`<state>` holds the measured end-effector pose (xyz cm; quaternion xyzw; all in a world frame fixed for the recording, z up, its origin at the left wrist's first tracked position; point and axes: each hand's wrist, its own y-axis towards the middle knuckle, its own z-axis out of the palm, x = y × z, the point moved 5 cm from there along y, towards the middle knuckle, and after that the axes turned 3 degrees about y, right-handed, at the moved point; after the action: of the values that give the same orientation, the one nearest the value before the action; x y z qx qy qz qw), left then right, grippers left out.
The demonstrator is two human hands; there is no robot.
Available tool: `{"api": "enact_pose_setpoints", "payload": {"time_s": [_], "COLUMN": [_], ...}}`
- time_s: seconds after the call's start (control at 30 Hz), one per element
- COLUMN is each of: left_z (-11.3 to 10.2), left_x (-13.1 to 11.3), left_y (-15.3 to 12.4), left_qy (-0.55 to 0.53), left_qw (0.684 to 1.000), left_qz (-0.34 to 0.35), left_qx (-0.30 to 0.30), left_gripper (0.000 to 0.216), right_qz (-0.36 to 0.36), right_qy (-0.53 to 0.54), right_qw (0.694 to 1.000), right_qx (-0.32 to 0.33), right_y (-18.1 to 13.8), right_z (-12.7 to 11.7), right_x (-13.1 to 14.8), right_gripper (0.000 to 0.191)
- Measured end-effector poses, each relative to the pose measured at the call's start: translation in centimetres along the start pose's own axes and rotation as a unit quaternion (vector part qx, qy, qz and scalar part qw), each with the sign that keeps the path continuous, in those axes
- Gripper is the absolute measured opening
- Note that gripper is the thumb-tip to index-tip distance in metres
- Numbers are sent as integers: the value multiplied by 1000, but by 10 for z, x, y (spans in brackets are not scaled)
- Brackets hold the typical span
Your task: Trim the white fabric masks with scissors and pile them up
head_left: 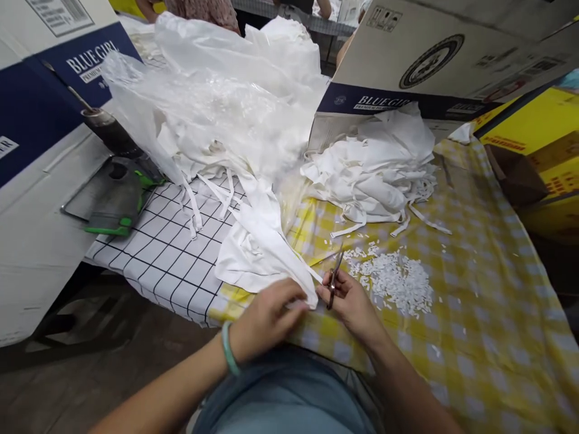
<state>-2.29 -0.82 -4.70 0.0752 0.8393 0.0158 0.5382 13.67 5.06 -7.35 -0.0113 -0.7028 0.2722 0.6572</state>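
Note:
At the table's front edge lies a white strapped garment (260, 241), its near end pinched by my left hand (274, 310). My right hand (348, 298) is closed around small scissors (335, 278), blades pointing up and away. A thin white strap of the garment runs toward my right fingertips; whether they grip it I cannot tell. Close by on the right is a pile of small white cut scraps (398, 280). Behind it sits a heap of white strapped garments (371, 175).
Large clear plastic bags (235, 90) bulge over more white fabric at the back. A power tool (117, 181) with green trim stands at the left. Cardboard boxes (429, 66) border both sides. Checked cloths (488, 289) cover the table. Other people (203, 12) are partly visible behind.

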Motion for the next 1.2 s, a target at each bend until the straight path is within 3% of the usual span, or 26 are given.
{"api": "enact_pose_setpoints", "payload": {"time_s": [0.1, 0.17, 0.27, 0.37, 0.43, 0.5, 0.6, 0.73, 0.8, 0.87, 0.93, 1.1, 1.2], "left_z": [-33, -34, -21, -17, -23, -31, -35, -39, -51, -67, -76, -63, -55], "left_x": [24, 34, 38, 38, 33, 23, -6, -42, -46, -43, -42, -58, -71], "left_y": [20, 36, 54, 55, 47, 35, 15, -5, -9, -11, -11, -5, 4], "left_qy": [-132, -204, -279, -352, -380, -391, -401, -392, -348, -286, -225, -122, -98], "left_qw": [970, 942, 921, 889, 873, 866, 875, 886, 904, 927, 950, 984, 994], "left_qz": [-161, -223, -243, -248, -246, -244, -238, -245, -248, -233, -203, -109, -36], "left_qx": [-122, -142, -118, -154, -183, -192, -127, 17, 0, -62, -80, 63, 41], "left_gripper": [16, 27, 36, 37, 35, 33, 27, 26, 27, 26, 23, 21, 24], "right_qz": [-34, -66, -118, -149, -145, -144, -199, -319, -304, -236, -160, -66, -32], "right_qy": [-24, -49, -84, -138, -171, -164, -113, -97, -34, 33, 67, 150, 219], "right_qw": [999, 996, 989, 978, 971, 975, 973, 934, 935, 950, 961, 963, 957], "right_qx": [-26, -39, -22, 51, 82, 51, -8, 125, 179, 200, 217, 215, 187], "right_y": [-8, -18, -40, -57, -56, -42, -7, 22, 26, 26, 24, 23, 22], "right_z": [-3, 1, 12, 22, 22, 15, 16, 53, 59, 54, 45, 33, 41], "right_x": [5, 13, 23, 17, 9, 9, 34, 84, 99, 105, 106, 98, 77], "right_gripper": [34, 26, 13, 9, 10, 11, 19, 20, 17, 22, 28, 32, 34]}}
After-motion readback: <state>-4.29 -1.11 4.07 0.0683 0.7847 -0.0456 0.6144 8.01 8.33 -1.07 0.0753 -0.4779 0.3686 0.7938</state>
